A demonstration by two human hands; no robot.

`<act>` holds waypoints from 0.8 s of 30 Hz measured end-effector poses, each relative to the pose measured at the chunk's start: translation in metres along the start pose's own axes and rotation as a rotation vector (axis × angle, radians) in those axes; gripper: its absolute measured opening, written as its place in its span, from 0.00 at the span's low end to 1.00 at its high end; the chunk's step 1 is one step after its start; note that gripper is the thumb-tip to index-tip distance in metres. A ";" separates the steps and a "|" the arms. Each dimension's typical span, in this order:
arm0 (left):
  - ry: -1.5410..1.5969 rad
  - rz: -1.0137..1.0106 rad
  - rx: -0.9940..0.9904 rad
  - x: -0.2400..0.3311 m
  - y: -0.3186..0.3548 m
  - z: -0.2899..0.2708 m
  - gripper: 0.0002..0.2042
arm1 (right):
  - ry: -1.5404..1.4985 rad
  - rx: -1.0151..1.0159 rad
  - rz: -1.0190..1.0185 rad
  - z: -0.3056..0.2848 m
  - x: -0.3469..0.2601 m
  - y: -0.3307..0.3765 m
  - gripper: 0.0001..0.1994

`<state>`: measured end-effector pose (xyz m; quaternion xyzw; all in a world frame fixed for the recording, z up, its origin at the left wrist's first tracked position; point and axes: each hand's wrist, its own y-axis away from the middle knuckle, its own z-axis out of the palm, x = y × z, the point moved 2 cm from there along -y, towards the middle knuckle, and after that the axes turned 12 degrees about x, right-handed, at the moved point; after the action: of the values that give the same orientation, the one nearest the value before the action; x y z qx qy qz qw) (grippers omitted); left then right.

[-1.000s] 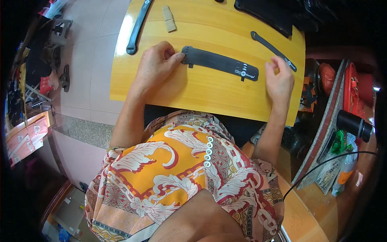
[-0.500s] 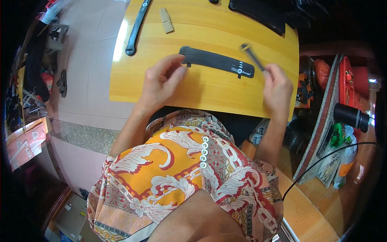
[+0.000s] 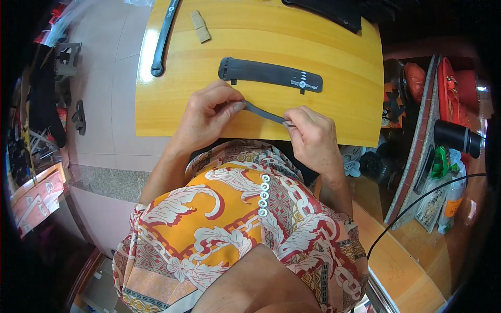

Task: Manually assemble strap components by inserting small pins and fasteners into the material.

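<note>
Both of my hands hold a thin dark strap [image 3: 263, 112] just above the near edge of the yellow wooden table [image 3: 344, 112]. My left hand [image 3: 209, 112] pinches its left end between thumb and fingers. My right hand [image 3: 312, 136] grips its right end, which looks metallic. Beyond them a wider flat black strap piece [image 3: 269, 74] with a small light label lies flat on the table, untouched.
A long black strap [image 3: 163, 39] and a small tan block [image 3: 200, 26] lie at the table's far left. A dark object [image 3: 334, 13] sits at the far edge. Cluttered shelves stand at the left, bags and a black cylinder [image 3: 459, 138] at the right.
My right hand picked the thin strap up from the table's right side and carried it to the near edge. My left hand left the wide strap piece and took the thin strap's other end.
</note>
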<state>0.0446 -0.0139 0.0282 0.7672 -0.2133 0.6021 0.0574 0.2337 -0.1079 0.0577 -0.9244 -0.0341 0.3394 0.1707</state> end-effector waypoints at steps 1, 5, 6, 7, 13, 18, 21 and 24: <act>0.009 0.066 -0.035 0.000 0.000 0.000 0.04 | -0.003 -0.017 0.011 0.000 0.000 -0.001 0.06; 0.040 -0.108 0.011 -0.004 0.001 -0.004 0.03 | 0.035 -0.036 0.052 -0.006 0.012 0.002 0.05; 0.078 -0.160 0.044 -0.007 -0.001 -0.007 0.03 | 0.080 -0.056 0.119 -0.010 0.020 0.004 0.04; 0.116 -0.213 0.079 -0.011 -0.002 -0.011 0.03 | 0.126 -0.076 0.186 -0.013 0.027 0.005 0.04; 0.057 -0.339 0.160 -0.014 -0.009 -0.015 0.03 | 0.131 -0.055 0.341 -0.024 0.050 0.000 0.04; 0.070 -0.445 0.203 -0.020 -0.016 -0.013 0.04 | -0.094 0.119 0.462 -0.017 0.067 0.001 0.04; -0.092 -0.354 0.227 -0.026 -0.019 -0.013 0.04 | -0.172 0.163 0.581 -0.013 0.069 -0.002 0.04; -0.180 -0.335 0.231 -0.030 -0.022 -0.015 0.04 | -0.202 0.172 0.615 -0.011 0.073 -0.005 0.04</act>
<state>0.0345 0.0185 0.0069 0.8441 -0.0166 0.5338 0.0489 0.2968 -0.0934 0.0218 -0.8351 0.2588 0.4666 0.1336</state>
